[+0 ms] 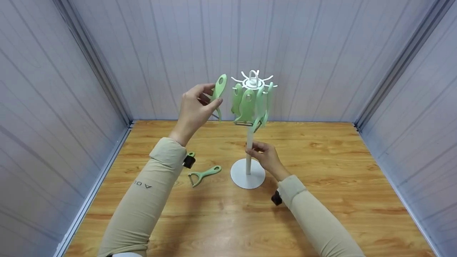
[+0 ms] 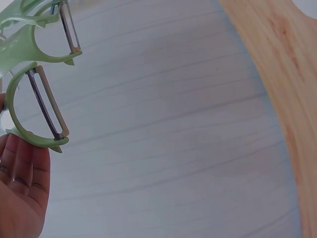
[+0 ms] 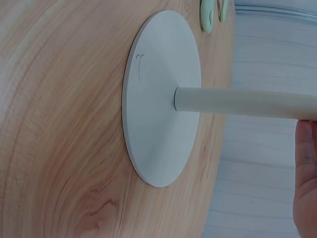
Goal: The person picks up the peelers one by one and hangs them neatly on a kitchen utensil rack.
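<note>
Two smooth pale-green plastic peelers

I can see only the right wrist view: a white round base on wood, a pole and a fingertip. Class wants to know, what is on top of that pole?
Observer: The white stand carries a ring of hooks at its top, and several green peelers hang from them.
Operator: What is the other hand doing?
Observer: The left hand holds one green peeler up beside the hooks, apart from the hanging ones.
Operator: Is anything lying on the table?
Observer: One more peeler lies flat on the wooden table, left of the base.
Operator: And the right hand?
Observer: The right hand grips the pole at about mid-height.
</note>
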A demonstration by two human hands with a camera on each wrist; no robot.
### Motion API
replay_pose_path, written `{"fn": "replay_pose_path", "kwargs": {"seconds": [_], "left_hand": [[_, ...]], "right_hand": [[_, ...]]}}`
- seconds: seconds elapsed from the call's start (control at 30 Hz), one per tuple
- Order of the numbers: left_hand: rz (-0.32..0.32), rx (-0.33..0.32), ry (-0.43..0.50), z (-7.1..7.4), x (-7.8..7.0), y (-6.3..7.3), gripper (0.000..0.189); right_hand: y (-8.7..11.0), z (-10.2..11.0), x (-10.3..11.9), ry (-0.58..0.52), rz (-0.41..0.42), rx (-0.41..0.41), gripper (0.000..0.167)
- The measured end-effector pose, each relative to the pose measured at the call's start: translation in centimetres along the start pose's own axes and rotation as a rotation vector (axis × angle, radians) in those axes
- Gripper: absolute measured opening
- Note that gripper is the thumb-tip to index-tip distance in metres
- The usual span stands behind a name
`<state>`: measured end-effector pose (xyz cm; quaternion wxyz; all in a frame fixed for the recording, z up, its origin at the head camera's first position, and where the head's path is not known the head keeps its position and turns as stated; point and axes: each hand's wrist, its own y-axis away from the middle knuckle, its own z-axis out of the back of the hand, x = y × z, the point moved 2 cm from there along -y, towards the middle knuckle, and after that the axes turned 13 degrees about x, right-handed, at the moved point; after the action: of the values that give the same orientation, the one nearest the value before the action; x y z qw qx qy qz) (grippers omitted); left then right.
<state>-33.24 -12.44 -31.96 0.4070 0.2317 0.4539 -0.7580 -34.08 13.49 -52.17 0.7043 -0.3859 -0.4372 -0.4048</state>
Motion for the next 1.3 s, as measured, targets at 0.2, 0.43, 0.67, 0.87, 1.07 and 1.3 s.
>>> {"fn": "replay_pose_path", "kwargs": {"seconds": [0.2, 0.43, 0.67, 0.87, 1.07, 1.3], "left_hand": [[-0.024, 0.003, 0.039, -0.1, -0.5, -0.6, 0.04], [-0.053, 0.006, 0.063, -0.4, -0.5, -0.7, 0.036], [-0.069, 0.015, 0.073, -1.0, -0.4, -0.8, 0.032], [-0.101, 0.037, 0.083, -1.5, 0.0, -0.4, 0.03], [-0.159, 0.033, 0.117, -2.3, 0.3, 0.0, 0.03], [-0.21, 0.005, 0.147, -3.5, 0.5, 0.6, 0.03]], "right_hand": [[0.0, 0.0, -0.1, 0.011, 0.019, 0.008, 0.023], [0.1, 0.0, 0.0, -0.018, 0.054, 0.024, 0.025], [0.0, -0.2, 0.0, 0.004, 0.056, 0.019, 0.024], [0.0, -0.2, 0.0, 0.004, 0.073, 0.021, 0.022], [0.1, -0.1, -0.2, 0.017, 0.08, 0.021, 0.023], [0.0, -0.1, -0.3, 0.009, 0.038, 0.024, 0.025]]}}
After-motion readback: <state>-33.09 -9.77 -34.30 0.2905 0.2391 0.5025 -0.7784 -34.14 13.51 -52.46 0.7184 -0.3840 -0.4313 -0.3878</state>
